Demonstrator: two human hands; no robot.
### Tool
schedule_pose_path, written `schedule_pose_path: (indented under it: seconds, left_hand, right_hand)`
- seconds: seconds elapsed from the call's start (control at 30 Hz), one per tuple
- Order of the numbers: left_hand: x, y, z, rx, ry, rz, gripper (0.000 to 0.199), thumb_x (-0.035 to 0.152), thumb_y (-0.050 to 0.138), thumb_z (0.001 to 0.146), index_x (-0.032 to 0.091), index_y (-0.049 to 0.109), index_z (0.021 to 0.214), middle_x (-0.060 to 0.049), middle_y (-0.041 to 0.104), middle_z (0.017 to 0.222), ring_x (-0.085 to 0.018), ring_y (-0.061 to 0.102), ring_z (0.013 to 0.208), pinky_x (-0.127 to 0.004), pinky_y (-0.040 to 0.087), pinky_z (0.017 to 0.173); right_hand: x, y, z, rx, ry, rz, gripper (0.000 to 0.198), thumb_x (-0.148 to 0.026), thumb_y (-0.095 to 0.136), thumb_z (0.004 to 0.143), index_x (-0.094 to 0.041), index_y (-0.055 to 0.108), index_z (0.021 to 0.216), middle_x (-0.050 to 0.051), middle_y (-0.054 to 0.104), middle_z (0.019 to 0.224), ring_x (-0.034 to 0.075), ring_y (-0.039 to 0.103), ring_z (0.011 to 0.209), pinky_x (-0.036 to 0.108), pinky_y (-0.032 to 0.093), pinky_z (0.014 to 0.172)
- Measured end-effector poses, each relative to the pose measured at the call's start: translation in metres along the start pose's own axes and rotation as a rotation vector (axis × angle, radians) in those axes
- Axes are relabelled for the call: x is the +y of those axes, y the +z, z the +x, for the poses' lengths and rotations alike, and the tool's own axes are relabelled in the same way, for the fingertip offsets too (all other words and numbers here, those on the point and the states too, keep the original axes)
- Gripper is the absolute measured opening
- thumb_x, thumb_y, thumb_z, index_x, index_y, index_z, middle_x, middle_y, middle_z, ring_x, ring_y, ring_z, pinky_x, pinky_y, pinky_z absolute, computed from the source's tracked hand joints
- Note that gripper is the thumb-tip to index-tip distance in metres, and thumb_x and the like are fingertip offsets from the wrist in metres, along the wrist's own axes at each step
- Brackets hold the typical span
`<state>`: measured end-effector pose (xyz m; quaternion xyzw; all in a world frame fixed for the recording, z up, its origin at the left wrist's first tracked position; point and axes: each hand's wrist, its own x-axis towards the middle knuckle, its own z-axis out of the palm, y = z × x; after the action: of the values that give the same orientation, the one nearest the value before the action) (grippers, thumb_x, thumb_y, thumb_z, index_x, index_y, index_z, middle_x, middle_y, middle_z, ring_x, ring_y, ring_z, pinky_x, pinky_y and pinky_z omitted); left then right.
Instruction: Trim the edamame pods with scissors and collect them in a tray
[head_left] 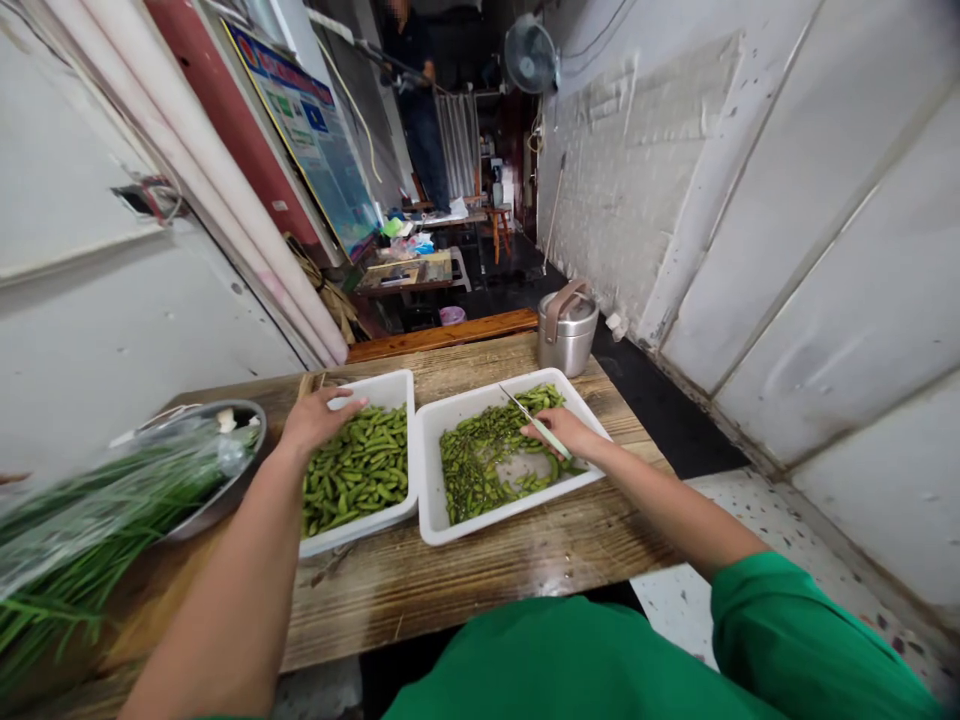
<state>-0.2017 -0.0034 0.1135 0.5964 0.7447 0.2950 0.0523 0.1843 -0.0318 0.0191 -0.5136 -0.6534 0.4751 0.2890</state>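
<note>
My left hand (321, 418) hovers over the left white tray (411, 430), its fingers apart and nothing visible between them. Plump green edamame pods (360, 465) fill that tray. In my right hand (566, 432) is a slim-bladed cutting tool with a pale green handle (553, 440); its blade points up and to the left. I cannot tell whether it is a knife or scissors. The hand is over the right white tray (435, 530), low among smaller, darker pods (480, 450) spread around a bare patch of the tray's bottom.
A metal bowl (259, 425) and long green stalks in clear plastic (142, 500) lie on the left of the wooden table (465, 590). A lidded steel pot (568, 340) stands at the far right corner. Beyond are another person (420, 110), cluttered tables and a wall fan (531, 55).
</note>
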Motion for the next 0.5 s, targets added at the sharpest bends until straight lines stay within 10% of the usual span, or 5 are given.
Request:
schedule_pose_path:
  seconds: [0.17, 0.3, 0.5]
  left_hand:
    - [0.042, 0.025, -0.007, -0.030, 0.204, 0.112, 0.025, 0.040, 0.053, 0.070, 0.018, 0.065, 0.068, -0.005, 0.064, 0.069, -0.019, 0.056, 0.069, -0.024, 0.039, 0.063]
    - [0.102, 0.082, -0.032, -0.370, 0.481, -0.251, 0.012, 0.027, 0.059, 0.066, 0.021, 0.068, 0.072, -0.003, 0.067, 0.079, -0.017, 0.058, 0.076, -0.022, 0.039, 0.071]
    - [0.145, 0.180, -0.069, -0.641, 0.311, -0.499, 0.017, 0.004, 0.061, 0.054, 0.021, 0.060, 0.053, -0.004, 0.062, 0.065, -0.019, 0.055, 0.076, -0.023, 0.038, 0.074]
  right_hand:
    - [-0.003, -0.003, 0.000, 0.069, -0.003, 0.119, 0.037, -0.051, 0.061, 0.065, -0.017, 0.046, 0.064, -0.004, 0.041, 0.042, 0.008, 0.037, 0.031, 0.020, 0.030, 0.030]
    - [-0.009, -0.007, -0.001, 0.195, -0.019, 0.275, 0.034, -0.050, 0.059, 0.067, -0.018, 0.050, 0.073, -0.005, 0.039, 0.044, 0.007, 0.036, 0.032, 0.020, 0.034, 0.029]
    - [-0.010, -0.008, 0.000, 0.200, -0.007, 0.284, 0.033, -0.048, 0.061, 0.066, -0.017, 0.051, 0.074, -0.005, 0.041, 0.046, 0.007, 0.037, 0.032, 0.021, 0.034, 0.028]
